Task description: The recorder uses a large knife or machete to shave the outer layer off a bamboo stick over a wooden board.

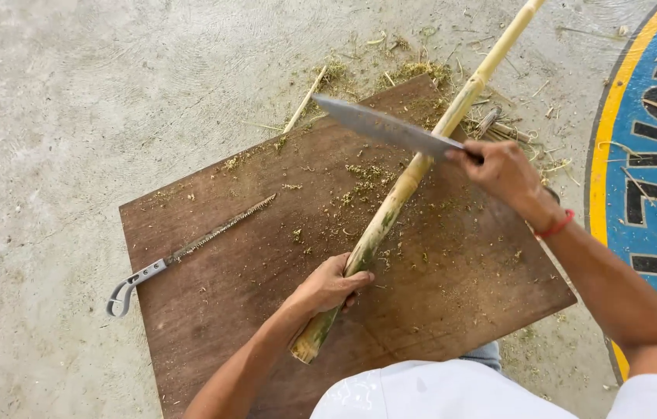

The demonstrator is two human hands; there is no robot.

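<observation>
On brown board (212, 310) — left hand (332, 283) gripping bamboo pole (406, 182), right hand (503, 171) clutching cleaver (379, 124)

bamboo pole (402, 190) across board (212, 310) | saw (189, 250) left of it (on board) | knife (383, 128) above

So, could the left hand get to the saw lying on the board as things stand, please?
Probably yes, once freed. The left hand grips the bamboo pole, so it must let go. The saw lies uncovered on the board, off to that hand's left, nothing between them but shavings. The knife is on the far side.
</observation>
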